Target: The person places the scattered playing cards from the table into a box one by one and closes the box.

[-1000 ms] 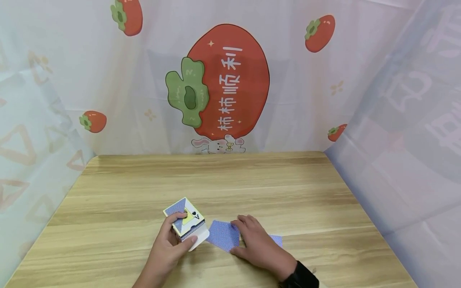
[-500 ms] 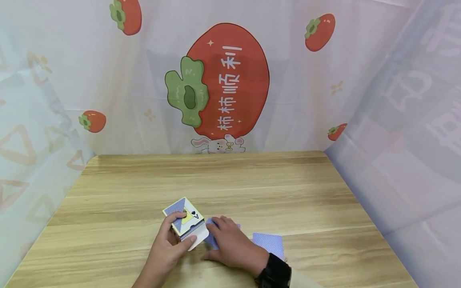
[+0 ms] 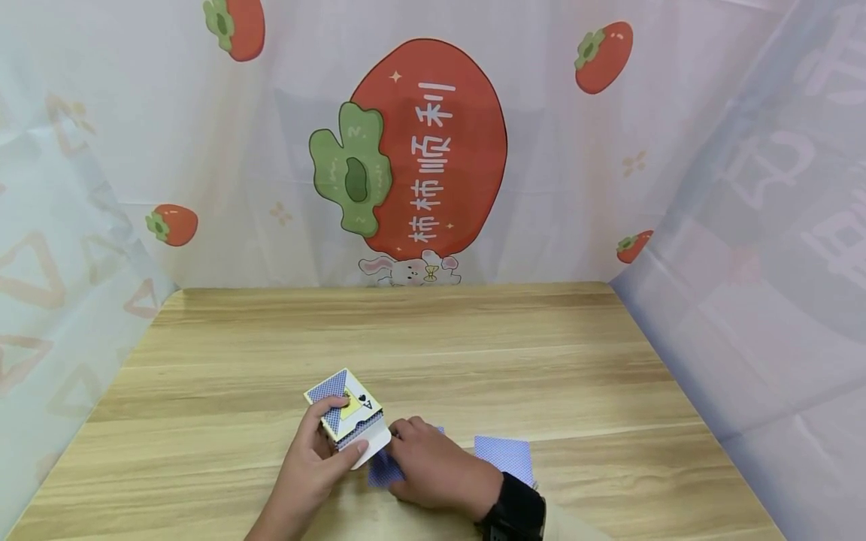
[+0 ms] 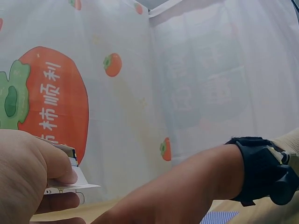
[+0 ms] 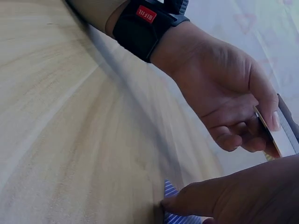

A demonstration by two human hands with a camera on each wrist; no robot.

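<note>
My left hand [image 3: 311, 451] grips a playing card box [image 3: 348, 409], blue-patterned with an ace of spades on its face. Its white flap [image 3: 368, 443] hangs out toward the right under my thumb, and card edges show at the mouth. Close to the right of the box, my right hand [image 3: 440, 466] bends over a blue-backed playing card [image 3: 384, 472] on the table, its fingers and thumb holding it. Most of that card is hidden beneath the hand. In the right wrist view, the thumb [image 5: 180, 203] lies on the blue card back [image 5: 169, 189].
Another blue-backed card [image 3: 506, 457] lies to the right, behind my right wrist, which wears a black strap [image 3: 517, 507]. The wooden table [image 3: 433, 338] ends at a white cloth backdrop [image 3: 257, 150] printed with persimmons; cloth also hangs along both sides.
My right hand has slid left toward the box, uncovering the card at the right. The card under it has shifted left and toward me. My left hand keeps the box almost still.
</note>
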